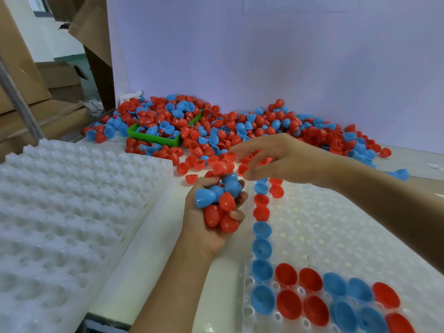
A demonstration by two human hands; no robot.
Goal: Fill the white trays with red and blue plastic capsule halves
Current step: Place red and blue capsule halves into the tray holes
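My left hand [201, 233] is palm up over the gap between the trays and grips a handful of red and blue capsule halves [222, 200]. My right hand [288, 159] reaches in from the right just above that handful, with finger and thumb spread apart near the topmost red half [221, 167]; I see nothing pinched between them. Below lies a white tray [336, 224] with a column of seated blue and red halves [262, 251] along its left edge and two rows along its near edge. A big loose pile of halves [240, 123] covers the back of the table.
A stack of white dimpled trays [72, 200] fills the left side. A green bin [153, 138] full of halves sits in the pile at the back left. A white wall panel stands behind the pile, and cardboard boxes [24, 75] are at the far left.
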